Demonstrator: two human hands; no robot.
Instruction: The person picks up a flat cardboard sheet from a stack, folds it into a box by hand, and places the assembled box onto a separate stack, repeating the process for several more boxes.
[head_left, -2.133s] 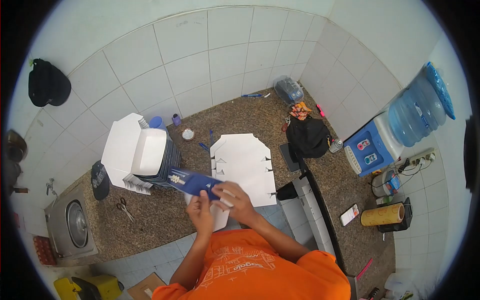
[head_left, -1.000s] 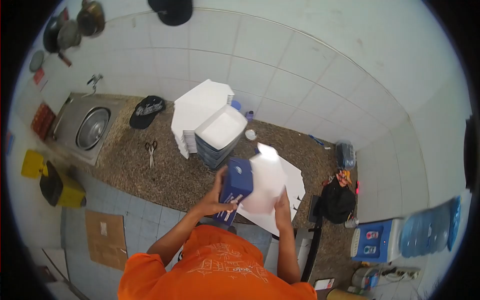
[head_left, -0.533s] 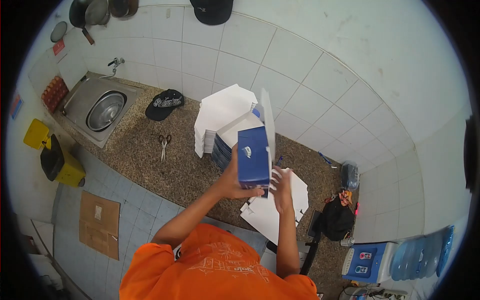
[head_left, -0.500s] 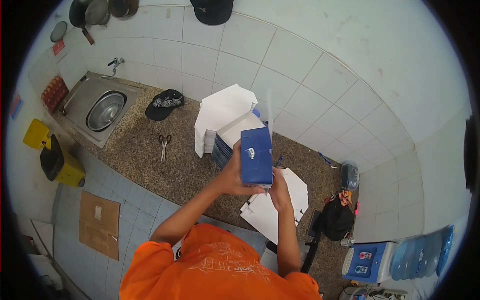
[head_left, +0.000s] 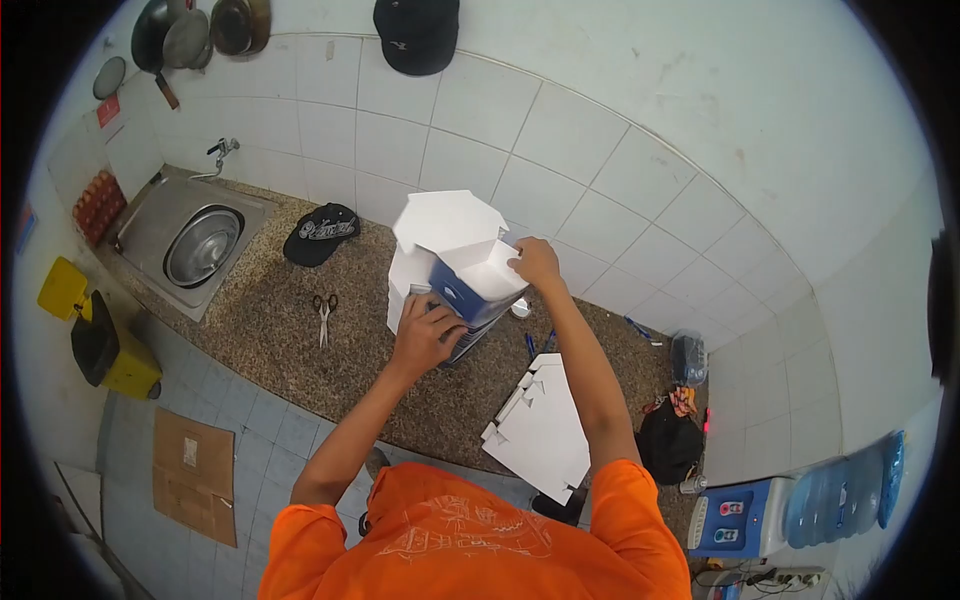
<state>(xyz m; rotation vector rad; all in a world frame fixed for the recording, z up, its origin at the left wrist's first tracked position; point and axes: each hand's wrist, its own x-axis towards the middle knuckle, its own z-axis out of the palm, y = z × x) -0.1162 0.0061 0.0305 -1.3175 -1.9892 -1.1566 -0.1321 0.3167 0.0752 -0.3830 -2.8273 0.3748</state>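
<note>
A blue carton [head_left: 458, 290] with a white inside sits with its lid raised on top of a stack of dark blue boxes, against white folded cardboard [head_left: 402, 283]. My right hand [head_left: 535, 262] pinches the carton's right rim, fingertips over the edge. Bent fingers of my left hand [head_left: 428, 335] press at the carton's lower left corner; their tips are partly hidden. To the right on the counter lies a flat white cardboard blank [head_left: 540, 425] with cut slots and flaps.
Scissors [head_left: 325, 320] and a black cap [head_left: 322, 235] lie left of the stack on the granite counter [head_left: 270, 325]. A steel sink [head_left: 205, 247] is farther left. Blue pens [head_left: 540, 345] lie beside the blank. A water dispenser [head_left: 740, 520] stands at the right.
The blue carton has moved away from my body onto the stack and turned, its white inside now showing. My right hand shifted from its lower end to its far right rim.
</note>
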